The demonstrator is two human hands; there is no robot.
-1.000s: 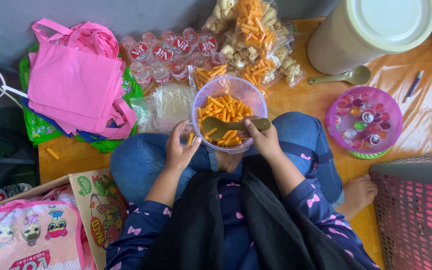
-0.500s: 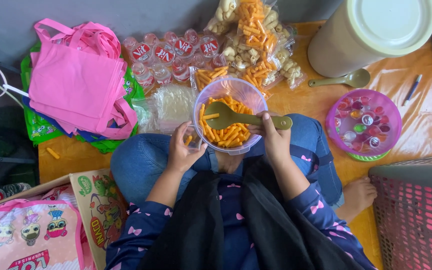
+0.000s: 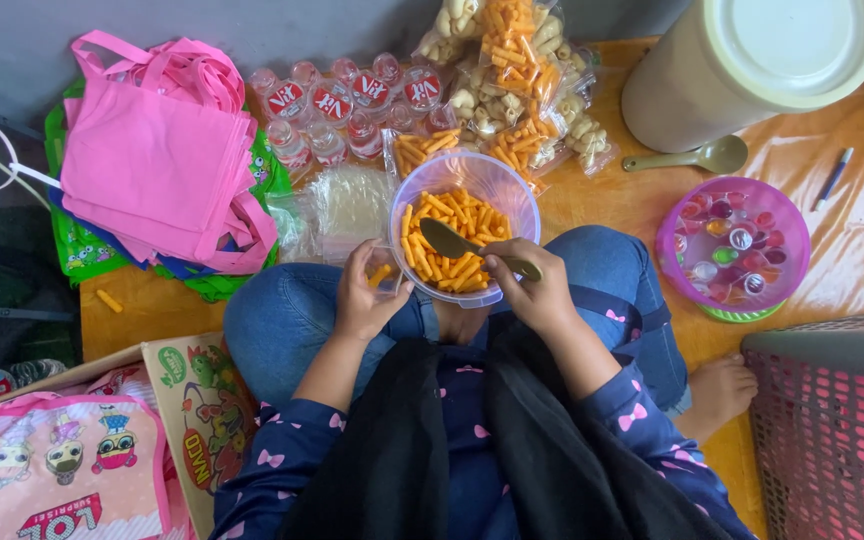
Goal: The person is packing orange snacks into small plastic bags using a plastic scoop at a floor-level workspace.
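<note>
A clear plastic bowl (image 3: 512, 190) of orange stick snacks rests on my lap between my knees. My right hand (image 3: 537, 290) grips an olive-green spoon (image 3: 452, 240) whose scoop lies in the snacks. My left hand (image 3: 367, 295) holds a small clear plastic bag (image 3: 384, 272) with a few orange sticks in it, touching the bowl's left rim. I sit cross-legged in blue jeans.
Pink tote bags (image 3: 167, 165) lie at far left over green ones. Small water cups (image 3: 337, 105) and bagged snacks (image 3: 512, 80) sit beyond the bowl. A large cream lidded container (image 3: 742, 65), a second spoon (image 3: 697, 157), a purple candy tub (image 3: 732, 250), a pink basket (image 3: 837, 430) at right.
The spoon dipped from above the rim into the snacks, and my right hand drew back toward me. My left hand stayed at the bowl's left side with the bag.
</note>
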